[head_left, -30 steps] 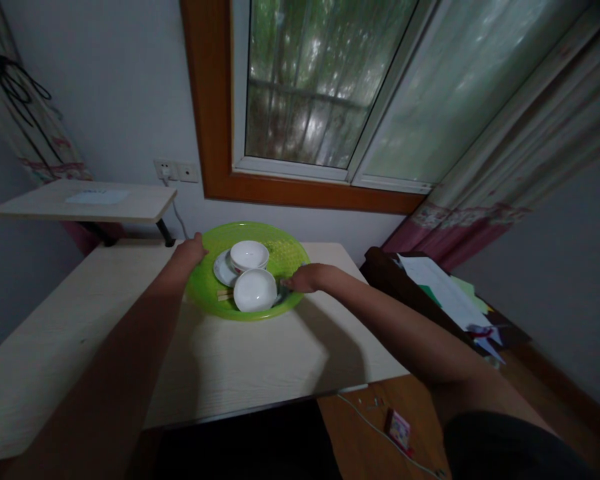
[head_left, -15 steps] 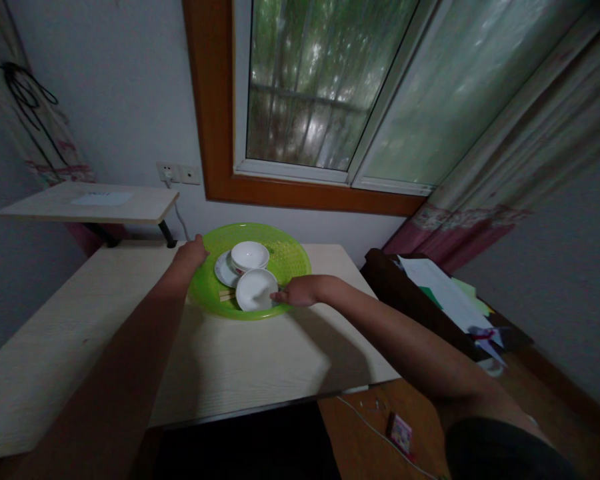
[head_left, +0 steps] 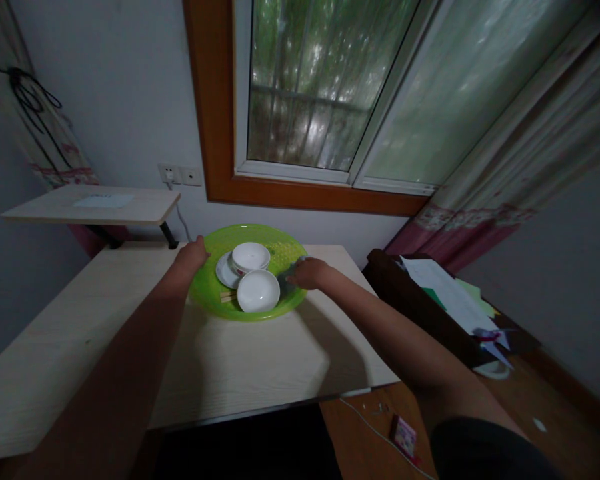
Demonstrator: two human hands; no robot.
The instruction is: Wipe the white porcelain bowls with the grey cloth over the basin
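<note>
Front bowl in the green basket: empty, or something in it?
Empty, as far as shows: the front bowl in the green basket opens toward the camera, showing only plain white inside.

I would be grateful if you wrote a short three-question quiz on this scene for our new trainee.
1. Multiple choice: What is the left hand touching?
A) The window frame
B) The edge of the green basket
C) The wall socket
2. True or false: All the white bowls lie outside the green basket.
3. Fill in the blank: As the person sees them, the pale sticks lie just to the ____ of the front bowl.

Key: 1. B; 2. False, they are inside it; 3. left
</note>
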